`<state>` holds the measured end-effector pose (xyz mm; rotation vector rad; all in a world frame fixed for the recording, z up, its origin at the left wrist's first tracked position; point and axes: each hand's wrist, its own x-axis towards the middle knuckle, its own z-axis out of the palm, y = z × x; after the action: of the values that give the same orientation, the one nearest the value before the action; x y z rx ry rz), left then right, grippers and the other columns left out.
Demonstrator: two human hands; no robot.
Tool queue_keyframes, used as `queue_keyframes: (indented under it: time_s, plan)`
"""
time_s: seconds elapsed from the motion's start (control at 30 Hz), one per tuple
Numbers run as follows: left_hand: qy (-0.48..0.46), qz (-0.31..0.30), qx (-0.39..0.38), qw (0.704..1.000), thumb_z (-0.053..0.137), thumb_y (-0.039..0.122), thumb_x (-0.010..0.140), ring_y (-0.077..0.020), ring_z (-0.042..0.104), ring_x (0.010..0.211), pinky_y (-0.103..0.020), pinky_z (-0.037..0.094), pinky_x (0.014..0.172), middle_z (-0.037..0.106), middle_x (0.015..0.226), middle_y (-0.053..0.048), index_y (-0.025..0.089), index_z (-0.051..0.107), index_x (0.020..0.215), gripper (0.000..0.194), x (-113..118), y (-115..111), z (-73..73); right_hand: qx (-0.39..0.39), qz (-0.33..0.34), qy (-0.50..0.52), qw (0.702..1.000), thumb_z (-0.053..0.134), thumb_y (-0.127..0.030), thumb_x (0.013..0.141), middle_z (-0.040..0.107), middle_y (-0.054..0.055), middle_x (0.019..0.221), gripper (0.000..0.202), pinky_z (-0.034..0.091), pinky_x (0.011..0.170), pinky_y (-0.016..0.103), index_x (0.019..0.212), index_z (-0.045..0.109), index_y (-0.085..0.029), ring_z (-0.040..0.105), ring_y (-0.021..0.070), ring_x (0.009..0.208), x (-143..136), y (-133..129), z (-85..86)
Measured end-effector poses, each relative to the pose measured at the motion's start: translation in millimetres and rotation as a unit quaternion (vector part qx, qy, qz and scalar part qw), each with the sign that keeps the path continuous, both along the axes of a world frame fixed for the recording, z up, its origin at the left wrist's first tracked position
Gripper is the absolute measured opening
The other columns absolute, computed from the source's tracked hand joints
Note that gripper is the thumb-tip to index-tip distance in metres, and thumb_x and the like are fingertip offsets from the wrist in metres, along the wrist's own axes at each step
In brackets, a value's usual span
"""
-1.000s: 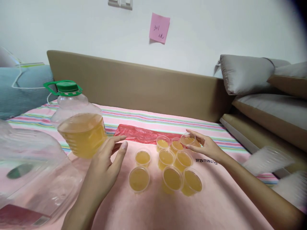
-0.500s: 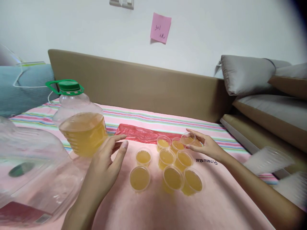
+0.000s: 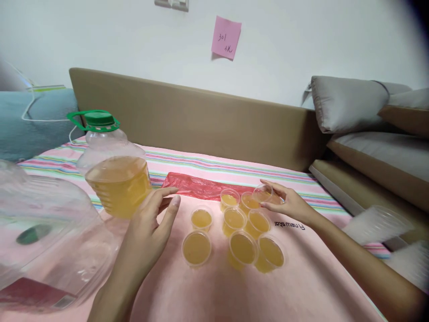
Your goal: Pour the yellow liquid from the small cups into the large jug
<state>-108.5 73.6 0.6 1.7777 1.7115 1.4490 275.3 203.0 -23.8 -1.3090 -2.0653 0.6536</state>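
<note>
Clear round plastic cup right of the frame's centre, gripped between thumb and fingers of the right hand, its far side partly covered by fingers. Perhaps some amber liquid inside, but too see-through there to be sure. Close by, eight clear plastic cups of amber liquid on a pale pink mat, in a group of six around centre-right and a pair just left of it; nearer cups overlapping farther ones.

Left of centre, left hand open, thumb and fingers spread apart, covering part of a clear plastic jug with green cap and handle. Upright, with amber liquid up to around the middle.

At lower left, large clear plastic container with dark red label, blurred and cut off by the left edge. At far right, two nested stacks of translucent plastic cups, also blurred, the lower one partly behind the right forearm and running out of frame. Behind the cups, crumpled red plastic sheet, partly hidden. At top, white wall switch, cut off by the upper edge.
</note>
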Motion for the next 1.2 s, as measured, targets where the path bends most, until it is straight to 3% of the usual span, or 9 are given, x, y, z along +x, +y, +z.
queue_keyframes:
  time_s: [0.47,0.73,0.97,1.2]
  plan:
    - [0.000,0.001,-0.006,1.000,0.052,0.059,0.102,-0.0253,0.069,0.113,-0.040,0.055,0.095,0.071,0.122,-0.004,0.030,0.066,0.121,0.037,-1.3,-0.6,1.0,-0.021,-0.016,0.077,0.997,0.081,-0.058,0.080,0.070,0.010,0.136,0.085,0.045,0.116,0.057,0.154,0.052,-0.029,0.063,0.0333,0.129,-1.3,-4.0,4.4]
    - [0.001,0.002,-0.007,1.000,0.052,0.059,0.102,-0.0260,0.069,0.116,-0.040,0.055,0.095,0.070,0.126,-0.004,0.030,0.066,0.121,0.038,-0.1,-0.5,1.2,-0.018,0.014,0.153,0.988,0.084,-0.052,0.080,0.071,0.011,0.134,0.081,0.046,0.116,0.054,0.152,0.054,-0.029,0.064,0.0316,0.130,-6.8,0.7,13.8]
    - [0.021,-0.015,-0.036,0.999,0.049,0.061,0.102,-0.0291,0.066,0.121,-0.047,0.052,0.101,0.068,0.130,-0.006,0.028,0.064,0.122,0.042,-1.9,0.4,-3.3,-0.003,0.054,0.134,0.990,0.083,-0.050,0.082,0.071,0.012,0.134,0.079,0.045,0.116,0.053,0.151,0.054,-0.027,0.066,0.0296,0.127,-30.2,3.2,26.8]
    - [0.064,-0.044,-0.064,0.995,0.045,0.060,0.103,-0.0312,0.062,0.123,-0.052,0.050,0.103,0.068,0.130,-0.008,0.027,0.064,0.126,0.044,-3.2,1.1,-9.5,0.014,0.065,0.097,0.993,0.081,-0.051,0.082,0.071,0.010,0.134,0.079,0.042,0.119,0.054,0.153,0.053,-0.029,0.065,0.0298,0.128,-41.7,9.5,27.4]
